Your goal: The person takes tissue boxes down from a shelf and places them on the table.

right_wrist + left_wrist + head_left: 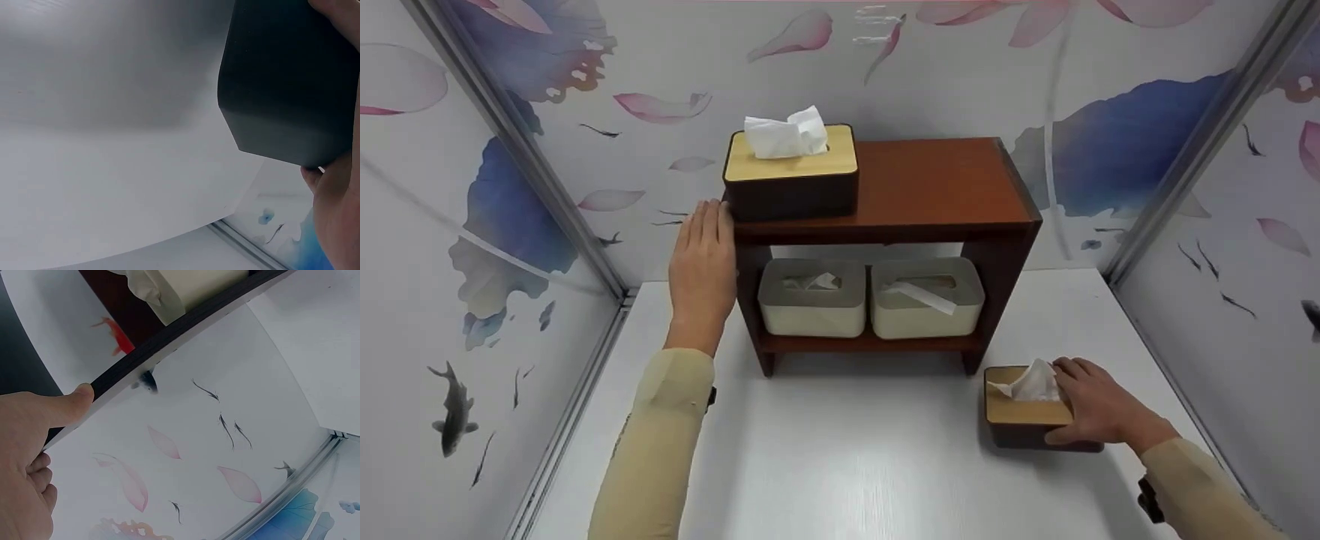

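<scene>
At the right front, my right hand point(1099, 405) grips a tissue box point(1020, 412) across its right end. This box has a dark body and a wood-look lid, with a white tissue sticking out. In the right wrist view its dark side point(287, 84) fills the upper right, thumb and a fingertip at its edges. My left hand point(703, 259) rests against the left side of a reddish-brown wooden shelf point(937, 180), fingers straight and together. The left wrist view has its thumb point(70, 405) on the panel's dark edge. A matching tissue box point(791, 180) stands on the shelf top's left half.
Two pale tissue boxes, a left one point(812, 319) and a right one point(928, 322), sit side by side on the lower shelf. Beneath everything is a white tabletop point(847, 465). Printed wall panels point(945, 82) with metal frames enclose the back and both sides.
</scene>
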Action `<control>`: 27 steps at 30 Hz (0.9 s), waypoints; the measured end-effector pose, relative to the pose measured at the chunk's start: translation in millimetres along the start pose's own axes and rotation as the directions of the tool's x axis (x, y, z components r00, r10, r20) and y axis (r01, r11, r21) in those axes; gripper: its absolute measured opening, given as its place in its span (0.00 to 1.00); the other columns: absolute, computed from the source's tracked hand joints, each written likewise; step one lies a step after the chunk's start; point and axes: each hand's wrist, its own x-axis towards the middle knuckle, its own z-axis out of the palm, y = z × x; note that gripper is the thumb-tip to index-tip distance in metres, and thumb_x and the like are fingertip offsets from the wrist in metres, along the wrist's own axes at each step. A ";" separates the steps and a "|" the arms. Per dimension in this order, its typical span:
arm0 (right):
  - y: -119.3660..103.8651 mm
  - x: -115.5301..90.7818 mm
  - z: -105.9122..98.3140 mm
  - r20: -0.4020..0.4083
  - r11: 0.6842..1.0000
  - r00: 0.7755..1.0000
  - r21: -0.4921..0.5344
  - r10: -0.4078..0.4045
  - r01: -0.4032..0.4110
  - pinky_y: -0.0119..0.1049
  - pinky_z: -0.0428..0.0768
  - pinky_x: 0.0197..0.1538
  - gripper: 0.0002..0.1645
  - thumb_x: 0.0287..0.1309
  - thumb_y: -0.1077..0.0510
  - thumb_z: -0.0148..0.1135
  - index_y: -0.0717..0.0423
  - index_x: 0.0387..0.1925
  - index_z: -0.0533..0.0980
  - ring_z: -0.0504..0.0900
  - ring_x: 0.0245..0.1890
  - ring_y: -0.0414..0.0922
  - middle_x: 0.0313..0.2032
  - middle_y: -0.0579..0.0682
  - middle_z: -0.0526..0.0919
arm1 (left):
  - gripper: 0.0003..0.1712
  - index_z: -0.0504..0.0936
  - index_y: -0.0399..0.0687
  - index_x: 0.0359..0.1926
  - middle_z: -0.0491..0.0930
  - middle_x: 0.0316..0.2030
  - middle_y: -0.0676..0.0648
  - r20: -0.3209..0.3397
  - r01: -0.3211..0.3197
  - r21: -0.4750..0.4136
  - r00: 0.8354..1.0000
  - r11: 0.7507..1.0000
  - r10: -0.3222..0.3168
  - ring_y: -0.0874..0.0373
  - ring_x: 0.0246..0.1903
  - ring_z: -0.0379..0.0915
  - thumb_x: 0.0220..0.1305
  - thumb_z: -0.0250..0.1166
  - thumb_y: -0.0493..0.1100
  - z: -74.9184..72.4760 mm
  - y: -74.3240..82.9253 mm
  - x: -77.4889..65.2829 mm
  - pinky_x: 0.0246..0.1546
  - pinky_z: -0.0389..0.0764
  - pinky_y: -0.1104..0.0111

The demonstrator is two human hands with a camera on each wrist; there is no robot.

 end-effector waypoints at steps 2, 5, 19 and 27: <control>1.9 -0.6 1.8 0.014 1.000 1.000 0.000 0.004 -0.004 0.66 0.66 0.64 0.68 0.31 0.28 0.74 0.70 0.65 0.65 0.63 0.65 0.69 0.65 0.68 0.67 | 0.36 0.56 0.34 0.73 0.63 0.70 0.36 0.002 0.002 -0.002 1.000 1.000 -0.002 0.44 0.73 0.56 0.67 0.59 0.33 -0.1 0.0 0.1 0.76 0.55 0.57; 3.8 -0.8 3.9 0.026 1.000 1.000 0.007 0.003 -0.003 0.66 0.66 0.64 0.69 0.31 0.28 0.74 0.71 0.65 0.64 0.62 0.65 0.69 0.65 0.68 0.67 | 0.36 0.56 0.34 0.73 0.63 0.70 0.36 -0.002 0.003 -0.004 1.000 1.000 -0.003 0.44 0.72 0.56 0.67 0.58 0.32 -0.1 -0.2 0.3 0.76 0.55 0.57; 18.9 -0.4 18.1 0.012 0.997 0.997 0.006 -0.079 0.078 0.62 0.67 0.65 0.27 0.18 0.47 0.83 0.51 0.21 0.74 0.64 0.66 0.64 0.56 0.62 0.77 | 0.36 0.58 0.33 0.72 0.64 0.70 0.36 -0.026 0.005 0.013 1.000 1.000 -0.005 0.44 0.72 0.58 0.66 0.61 0.33 1.2 -0.7 0.2 0.75 0.58 0.57; 32.7 -3.8 31.2 0.055 0.994 0.995 0.062 -0.088 0.084 0.63 0.69 0.64 0.27 0.17 0.50 0.84 0.46 0.09 0.68 0.62 0.68 0.64 0.51 0.60 0.83 | 0.40 0.57 0.33 0.72 0.63 0.70 0.36 -0.011 0.003 0.027 1.000 1.000 -0.003 0.44 0.72 0.57 0.63 0.65 0.35 1.2 0.5 0.3 0.75 0.58 0.57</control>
